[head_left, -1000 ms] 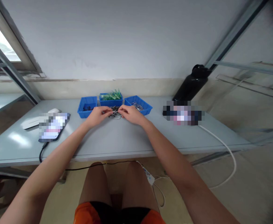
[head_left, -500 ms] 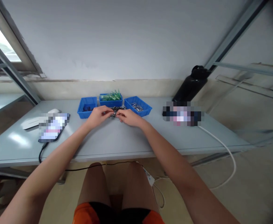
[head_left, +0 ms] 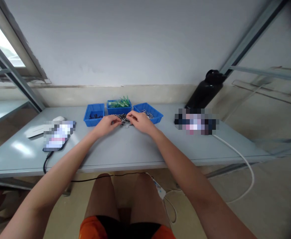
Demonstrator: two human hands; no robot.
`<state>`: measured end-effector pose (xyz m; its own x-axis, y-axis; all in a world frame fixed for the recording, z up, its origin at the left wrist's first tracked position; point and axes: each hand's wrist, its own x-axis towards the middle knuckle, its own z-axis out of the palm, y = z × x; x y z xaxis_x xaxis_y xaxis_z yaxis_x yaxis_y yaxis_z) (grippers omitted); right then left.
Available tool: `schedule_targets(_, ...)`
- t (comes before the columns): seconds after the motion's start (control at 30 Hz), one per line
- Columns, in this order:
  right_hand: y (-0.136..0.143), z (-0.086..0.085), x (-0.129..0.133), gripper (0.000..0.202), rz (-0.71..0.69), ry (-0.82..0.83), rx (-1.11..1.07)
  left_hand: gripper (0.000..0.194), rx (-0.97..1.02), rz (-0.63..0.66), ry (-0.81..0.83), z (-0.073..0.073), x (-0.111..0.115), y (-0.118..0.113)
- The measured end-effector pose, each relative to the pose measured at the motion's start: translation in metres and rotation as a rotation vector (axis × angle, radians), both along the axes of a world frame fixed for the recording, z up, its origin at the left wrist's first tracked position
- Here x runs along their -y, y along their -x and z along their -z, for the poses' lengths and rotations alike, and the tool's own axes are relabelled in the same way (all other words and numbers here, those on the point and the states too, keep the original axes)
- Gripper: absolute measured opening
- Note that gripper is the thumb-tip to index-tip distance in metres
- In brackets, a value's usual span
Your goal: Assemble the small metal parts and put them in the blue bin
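Note:
A pile of small, thin metal pieces point(head_left: 124, 120) lies on the grey table between my two hands. My left hand point(head_left: 107, 125) is at the pile's left side, its thumb and fingertips drawn together; what they hold, if anything, is too small to make out. From the right, my right hand point(head_left: 142, 121) reaches over the pile with thumb and forefinger pinched, and the thing between them cannot be made out. Behind my left hand stands a blue bin point(head_left: 85, 117) with small dark pieces. Another blue bin point(head_left: 157, 119), holding thin metal pieces, sits behind my right hand.
A middle blue bin point(head_left: 119, 110) holds green strips. On the left of the table point(head_left: 125, 149) are a phone point(head_left: 59, 135) with a black cable and a white mouse point(head_left: 59, 119). To the right, a black bottle point(head_left: 202, 91) stands behind a blurred device point(head_left: 195, 123) with a white cable.
My right hand has moved slightly up and to the right, away from my left hand. More of the metal pile shows between them. My left hand stays close to its earlier place.

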<state>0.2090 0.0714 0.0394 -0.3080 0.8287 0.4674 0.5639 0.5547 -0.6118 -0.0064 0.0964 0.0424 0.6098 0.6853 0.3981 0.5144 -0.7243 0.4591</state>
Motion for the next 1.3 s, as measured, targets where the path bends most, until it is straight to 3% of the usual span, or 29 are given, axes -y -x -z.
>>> schedule_targets(0.3, -0.0009, 0.0003, -0.0009, 0.023, 0.028, 0.077, 0.019, 0.015, 0.124, -0.101, -0.115, -0.0029, -0.0017, 0.0030)
schedule_targets(0.6, 0.0067, 0.0016, 0.0030, 0.023, -0.058, 0.187, 0.108, 0.019, 0.171, -0.072, -0.185, -0.0051, 0.0025, 0.0012)
schedule_targets(0.97, -0.0008, -0.0004, 0.0006, 0.024, 0.061, -0.035, 0.001, 0.015, 0.031, -0.040, -0.120, 0.0015, -0.0048, 0.0033)
schedule_targets(1.3, 0.0003, 0.0000, 0.0009, 0.026, 0.056, -0.052, 0.001, 0.018, 0.044, -0.060, -0.093, -0.0018, -0.0023, 0.0025)
